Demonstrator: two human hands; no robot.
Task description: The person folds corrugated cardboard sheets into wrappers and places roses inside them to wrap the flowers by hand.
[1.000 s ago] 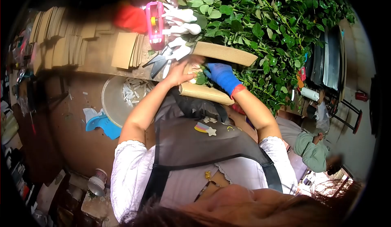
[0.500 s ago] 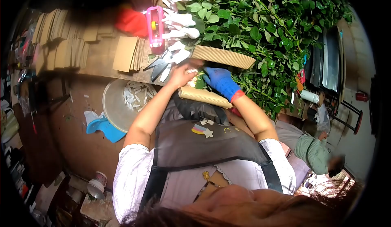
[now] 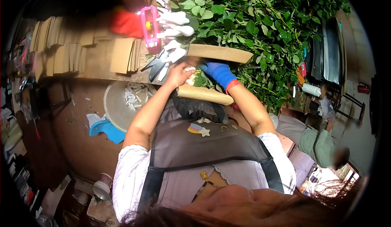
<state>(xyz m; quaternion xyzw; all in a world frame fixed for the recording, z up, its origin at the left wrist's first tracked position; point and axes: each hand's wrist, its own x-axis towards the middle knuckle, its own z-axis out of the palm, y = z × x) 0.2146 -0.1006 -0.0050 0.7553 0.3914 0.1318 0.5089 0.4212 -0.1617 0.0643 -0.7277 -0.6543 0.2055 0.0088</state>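
My bare left hand [image 3: 178,74] is closed, its fingers pressed on cream-white flower heads [image 3: 190,77] at the left end of a corrugated cardboard wrap [image 3: 205,95]. Beside it, my right hand [image 3: 218,73] wears a blue glove with a red cuff. Its fingers are bent in over the leafy stems [image 3: 200,80] inside the wrap; what they hold is hidden and a little blurred. The wrap's far flap [image 3: 220,53] stands up behind both hands, and its near edge lies toward my apron. Scissors [image 3: 157,67] with dark blades lie left of my left hand.
Leafy green stems [image 3: 260,31] cover the table's right side, with white-sleeved flower heads [image 3: 178,18] at their left. A pink tape dispenser [image 3: 150,27] and cardboard pieces [image 3: 122,56] are farther left. Below stands a bin [image 3: 112,105] with white scraps. Another person [image 3: 315,145] is at right.
The view has shifted slightly, moving the table items a little left. My right hand's fingers have drawn in toward the wrap's far flap; my left hand stays at the flower heads.
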